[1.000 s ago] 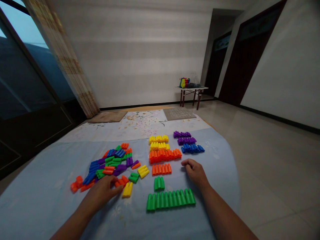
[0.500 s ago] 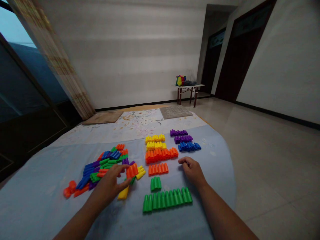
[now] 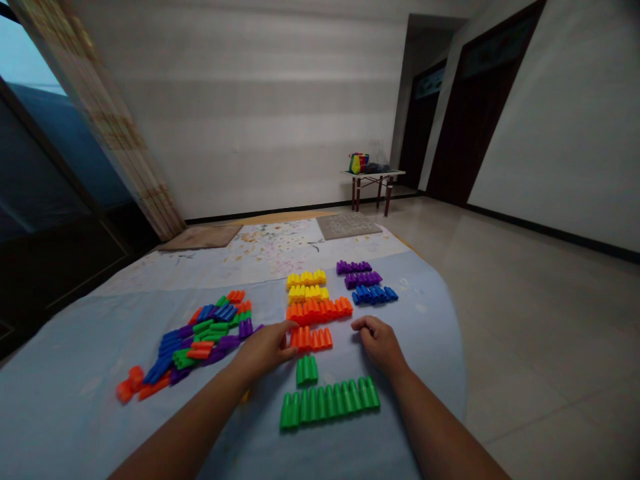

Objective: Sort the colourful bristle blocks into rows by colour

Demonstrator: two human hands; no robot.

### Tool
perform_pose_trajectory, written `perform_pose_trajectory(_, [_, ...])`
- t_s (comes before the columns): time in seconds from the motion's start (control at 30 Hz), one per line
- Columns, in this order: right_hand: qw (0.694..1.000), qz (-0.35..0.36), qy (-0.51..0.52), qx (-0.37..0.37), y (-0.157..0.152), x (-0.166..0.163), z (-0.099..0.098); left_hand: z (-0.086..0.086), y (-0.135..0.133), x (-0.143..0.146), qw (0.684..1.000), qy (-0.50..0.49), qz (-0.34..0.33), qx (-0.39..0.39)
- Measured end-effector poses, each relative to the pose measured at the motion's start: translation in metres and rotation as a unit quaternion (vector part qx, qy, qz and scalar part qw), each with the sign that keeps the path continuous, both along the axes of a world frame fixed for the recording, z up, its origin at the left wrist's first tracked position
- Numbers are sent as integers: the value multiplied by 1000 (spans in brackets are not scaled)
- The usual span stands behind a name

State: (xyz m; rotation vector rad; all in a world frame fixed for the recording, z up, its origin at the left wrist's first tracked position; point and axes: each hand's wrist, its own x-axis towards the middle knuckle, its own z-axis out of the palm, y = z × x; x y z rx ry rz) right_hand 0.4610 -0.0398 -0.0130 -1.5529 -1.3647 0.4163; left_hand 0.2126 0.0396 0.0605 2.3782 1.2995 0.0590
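My left hand (image 3: 264,351) is closed round an orange block at the left end of the short orange row (image 3: 314,339). My right hand (image 3: 379,343) rests curled on the blue cloth (image 3: 90,407) just right of that row, with nothing in it. Sorted rows lie around them: a long orange row (image 3: 320,309), two yellow rows (image 3: 306,279), two purple rows (image 3: 354,267), a blue row (image 3: 375,295), a small green group (image 3: 307,369) and a long green row (image 3: 330,402). A mixed pile of blocks (image 3: 205,332) lies to the left.
Two loose orange blocks (image 3: 131,383) lie at the pile's near-left end. Beyond the cloth are a patterned sheet (image 3: 280,250), two mats (image 3: 346,225), and a small table (image 3: 373,175) with a colourful bag (image 3: 357,163). A curtain (image 3: 100,120) hangs at left; tiled floor (image 3: 550,320) lies at right.
My left hand picked an orange block out of the mixed pile and carried it right to the short orange row. My right hand stayed put.
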Motion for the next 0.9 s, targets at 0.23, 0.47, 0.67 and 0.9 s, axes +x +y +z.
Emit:
perform_pose_trajectory(0.23, [1000,8,-14,4,0,1,0,-2,2,5,1000,-10,-6,-7])
perform_pose_trajectory(0.47, [1000,-3,0,-2,-2,0,0,-5,-3,-1,998,-54,11,-15])
perform_pose_trajectory(0.67, [1000,-1,-7,-20,-3,5,-6,-4,-21,-27,989,-115,86,24])
perform_pose_trajectory(0.9, [999,-3,-10,-31,-3,10,-11,-12,-21,-124,939,-129,276,159])
